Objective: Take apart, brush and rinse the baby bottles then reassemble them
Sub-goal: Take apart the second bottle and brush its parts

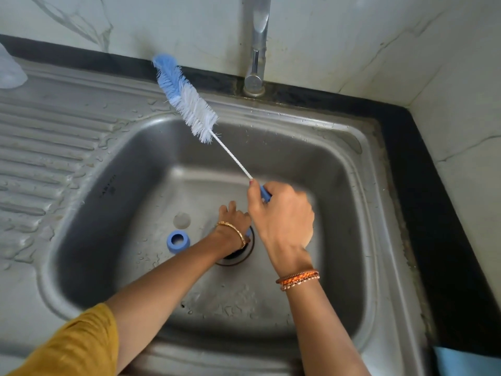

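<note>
My right hand (282,213) grips the blue handle of a long bottle brush (189,99) over the steel sink (360,213). Its blue and white bristles point up to the back left. My left hand (234,215) reaches down to the sink floor beside the drain (245,253). A small blue piece shows at its fingers, and I cannot tell if it is held. A blue bottle collar ring (177,241) lies on the sink floor left of the drain. Just behind the ring lies a clear round part (181,220).
A tap (256,63) stands at the back of the sink. The ribbed wet drainboard (48,147) spreads to the left, with a clear plastic item (9,69) at its far corner. Black counter edging runs along the right, with a blue thing (461,360) at the bottom right.
</note>
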`<action>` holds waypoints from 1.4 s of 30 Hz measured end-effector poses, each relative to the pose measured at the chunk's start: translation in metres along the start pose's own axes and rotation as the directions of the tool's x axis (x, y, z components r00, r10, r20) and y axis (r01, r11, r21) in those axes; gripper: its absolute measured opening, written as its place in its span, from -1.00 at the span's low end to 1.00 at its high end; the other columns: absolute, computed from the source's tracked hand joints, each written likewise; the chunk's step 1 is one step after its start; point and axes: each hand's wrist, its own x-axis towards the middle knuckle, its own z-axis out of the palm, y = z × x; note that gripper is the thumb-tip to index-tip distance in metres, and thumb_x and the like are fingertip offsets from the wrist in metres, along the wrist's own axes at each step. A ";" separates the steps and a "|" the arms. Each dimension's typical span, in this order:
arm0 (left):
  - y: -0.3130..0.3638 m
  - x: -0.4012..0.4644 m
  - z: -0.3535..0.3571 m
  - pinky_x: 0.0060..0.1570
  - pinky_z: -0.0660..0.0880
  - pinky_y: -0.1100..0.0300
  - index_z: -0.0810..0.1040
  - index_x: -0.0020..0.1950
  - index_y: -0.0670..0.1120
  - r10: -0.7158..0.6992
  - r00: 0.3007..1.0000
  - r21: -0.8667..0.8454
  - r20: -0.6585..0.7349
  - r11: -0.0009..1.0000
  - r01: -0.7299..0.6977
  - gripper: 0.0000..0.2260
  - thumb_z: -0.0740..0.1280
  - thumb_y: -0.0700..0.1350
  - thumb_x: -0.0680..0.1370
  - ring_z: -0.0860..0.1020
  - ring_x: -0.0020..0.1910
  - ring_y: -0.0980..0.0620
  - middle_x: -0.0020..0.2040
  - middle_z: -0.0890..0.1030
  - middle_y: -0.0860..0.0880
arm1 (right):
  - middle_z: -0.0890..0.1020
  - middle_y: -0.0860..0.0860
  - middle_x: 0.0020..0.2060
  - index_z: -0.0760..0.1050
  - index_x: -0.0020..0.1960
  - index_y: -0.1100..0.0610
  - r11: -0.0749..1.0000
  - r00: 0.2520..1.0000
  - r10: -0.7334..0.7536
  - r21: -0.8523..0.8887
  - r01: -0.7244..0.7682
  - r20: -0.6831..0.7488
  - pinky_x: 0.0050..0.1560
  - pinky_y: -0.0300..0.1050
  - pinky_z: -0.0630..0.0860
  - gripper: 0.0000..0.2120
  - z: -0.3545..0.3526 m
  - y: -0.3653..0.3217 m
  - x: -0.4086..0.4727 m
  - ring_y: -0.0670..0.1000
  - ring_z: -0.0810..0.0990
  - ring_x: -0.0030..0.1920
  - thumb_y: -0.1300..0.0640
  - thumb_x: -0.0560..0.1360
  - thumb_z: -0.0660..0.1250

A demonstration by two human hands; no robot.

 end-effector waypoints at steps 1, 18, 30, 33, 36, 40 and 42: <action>0.001 -0.001 -0.004 0.15 0.28 0.08 0.40 0.20 -0.10 -0.024 0.999 -0.013 0.029 1.000 0.024 -0.73 0.12 0.01 0.59 0.36 0.19 -0.04 0.17 0.53 -0.07 | 0.42 0.05 -0.36 0.11 -0.44 0.05 1.000 1.000 0.002 -0.001 -0.002 -0.003 -0.27 -0.15 0.25 -0.53 0.000 0.000 0.000 0.12 0.33 -0.30 -0.13 0.54 0.14; -0.155 -0.067 -0.161 -0.22 0.59 0.21 0.41 -0.08 -0.04 -0.722 0.689 -0.625 -0.068 -0.507 -0.593 -0.90 0.19 -0.07 0.61 0.60 -0.21 0.13 -0.11 0.54 0.01 | 0.58 0.09 -0.47 0.59 -0.30 0.13 0.972 0.946 -0.195 0.077 0.221 -0.258 -0.42 -0.19 0.26 -0.76 0.011 0.006 -0.004 0.20 0.57 -0.35 0.01 0.44 0.34; -0.193 -0.074 -0.154 0.04 0.56 0.06 0.45 0.08 -0.16 -0.712 0.699 -0.261 -0.073 -0.663 -0.702 -0.74 0.15 0.02 0.61 0.60 -0.01 0.02 0.02 0.57 -0.10 | 0.42 -0.06 -0.50 0.55 -0.33 0.16 0.923 0.815 -0.305 0.057 0.380 -0.493 -0.30 -0.46 0.29 -0.71 -0.001 0.032 0.000 -0.02 0.41 -0.31 -0.04 0.34 0.21; -0.194 -0.072 -0.152 -0.11 0.60 0.13 0.45 0.05 -0.15 -0.704 0.709 -0.239 -0.038 -0.683 -0.691 -0.72 0.14 0.05 0.61 0.59 -0.04 0.03 -0.02 0.57 -0.08 | 0.47 0.00 -0.51 0.54 -0.34 0.15 0.932 0.827 -0.283 0.064 0.356 -0.485 -0.33 -0.37 0.31 -0.71 -0.004 0.038 0.003 0.02 0.42 -0.38 -0.05 0.34 0.22; -0.194 -0.070 -0.152 -0.09 0.61 0.14 0.45 0.07 -0.15 -0.701 0.713 -0.262 -0.015 -0.685 -0.679 -0.72 0.16 0.06 0.60 0.59 -0.05 0.03 -0.02 0.56 -0.08 | 0.48 0.03 -0.54 0.54 -0.35 0.14 0.939 0.839 -0.286 0.040 0.342 -0.464 -0.36 -0.29 0.31 -0.70 -0.003 0.041 0.004 0.04 0.43 -0.40 -0.08 0.33 0.21; -0.187 -0.065 -0.152 -0.04 0.58 0.16 0.41 0.17 -0.13 -0.714 0.698 -0.529 -0.046 -0.575 -0.623 -0.74 0.20 0.01 0.59 0.61 -0.13 0.06 -0.05 0.55 -0.05 | 0.46 -0.04 -0.51 0.57 -0.33 0.15 0.892 0.768 -0.435 -0.105 0.441 -0.471 -0.43 -0.23 0.29 -0.72 0.002 0.039 0.005 0.00 0.42 -0.45 -0.02 0.38 0.23; -0.181 -0.063 -0.151 0.00 0.59 0.15 0.41 0.15 -0.12 -0.700 0.711 -0.564 -0.065 -0.562 -0.605 -0.79 0.21 -0.03 0.60 0.60 -0.04 0.04 -0.01 0.56 -0.05 | 0.55 0.01 -0.48 0.59 -0.29 0.18 0.847 0.707 -0.520 -0.183 0.499 -0.480 -0.42 -0.21 0.30 -0.72 0.007 0.036 0.005 0.00 0.45 -0.54 0.03 0.44 0.23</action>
